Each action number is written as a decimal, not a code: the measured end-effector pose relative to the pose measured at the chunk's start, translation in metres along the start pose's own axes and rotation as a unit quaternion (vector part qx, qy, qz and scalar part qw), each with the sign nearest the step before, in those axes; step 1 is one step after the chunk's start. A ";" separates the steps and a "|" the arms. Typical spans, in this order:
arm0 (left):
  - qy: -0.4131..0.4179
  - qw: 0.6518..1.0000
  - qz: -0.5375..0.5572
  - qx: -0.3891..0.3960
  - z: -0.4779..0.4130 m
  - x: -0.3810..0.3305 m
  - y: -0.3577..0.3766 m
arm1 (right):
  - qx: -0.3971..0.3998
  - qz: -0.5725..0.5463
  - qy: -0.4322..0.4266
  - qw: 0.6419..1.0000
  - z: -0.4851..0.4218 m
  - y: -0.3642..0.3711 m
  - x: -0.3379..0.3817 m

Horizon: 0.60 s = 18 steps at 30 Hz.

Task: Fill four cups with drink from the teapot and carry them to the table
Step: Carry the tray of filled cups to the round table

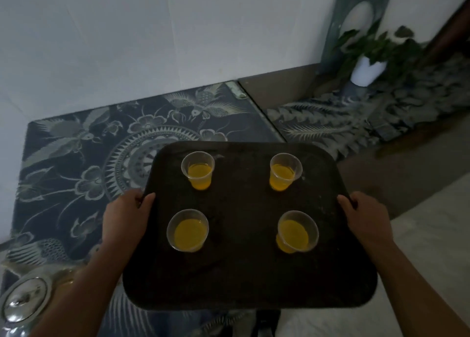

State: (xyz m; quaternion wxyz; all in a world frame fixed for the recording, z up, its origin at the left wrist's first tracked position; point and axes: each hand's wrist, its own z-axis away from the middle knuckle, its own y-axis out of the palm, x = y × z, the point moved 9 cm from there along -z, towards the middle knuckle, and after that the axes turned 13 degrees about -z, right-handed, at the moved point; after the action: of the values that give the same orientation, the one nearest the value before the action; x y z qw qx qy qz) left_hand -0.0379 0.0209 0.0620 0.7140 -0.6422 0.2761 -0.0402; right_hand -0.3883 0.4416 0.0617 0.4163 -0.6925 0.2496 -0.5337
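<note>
Four cups, was it, and where did they stand?

Four clear plastic ones, each part full of orange drink, all upright on the dark tray (241, 273). The far-left cup (197, 170) and far-right cup (285, 171) stood toward the tray's far edge. The near-left cup (187, 230) and near-right cup (297, 232) stood about mid-tray. All four were well apart.

And the hands?

The left hand (124, 217) gripped the tray's left edge, thumb curled over the rim, fingers hidden beneath. The right hand (366, 219) held the tray's right edge the same way.

Was the tray set down?

I could not tell. Its far and left parts lay over a table covered in a dark patterned cloth (76, 158), but whether it touched the cloth I could not see.

The teapot?

A shiny metal teapot (24, 300), lid on, sat on that cloth off the tray's near left corner, apart from it.

Anything else?

A potted plant (368, 64) in a white pot, well beyond the tray's far right corner, against the wall (127, 31).
</note>
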 end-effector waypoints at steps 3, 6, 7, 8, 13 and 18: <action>0.039 0.999 -0.005 0.014 0.003 -0.027 0.010 | -0.028 0.007 0.038 0.999 0.028 -0.027 -0.027; 0.084 0.996 -0.006 0.022 0.010 -0.059 0.021 | -0.051 0.023 0.076 0.996 0.059 -0.054 -0.058; 0.101 0.995 -0.004 0.025 0.014 -0.071 0.026 | -0.058 0.021 0.091 0.994 0.070 -0.062 -0.069; 0.116 0.993 -0.003 0.029 0.017 -0.082 0.031 | -0.066 0.020 0.106 0.992 0.081 -0.070 -0.081; 0.189 0.980 -0.025 0.056 0.044 -0.151 0.057 | -0.115 0.024 0.178 0.977 0.142 -0.117 -0.144; 0.281 0.957 -0.031 0.070 0.094 -0.222 0.077 | -0.156 0.017 0.244 0.957 0.211 -0.164 -0.201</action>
State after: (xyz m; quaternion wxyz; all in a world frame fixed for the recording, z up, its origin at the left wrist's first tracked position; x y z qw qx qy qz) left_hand -0.2060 0.2098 0.0679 0.6490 -0.5620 0.4417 -0.2604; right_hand -0.2656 0.7523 0.0752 0.2391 -0.5931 0.4356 -0.6335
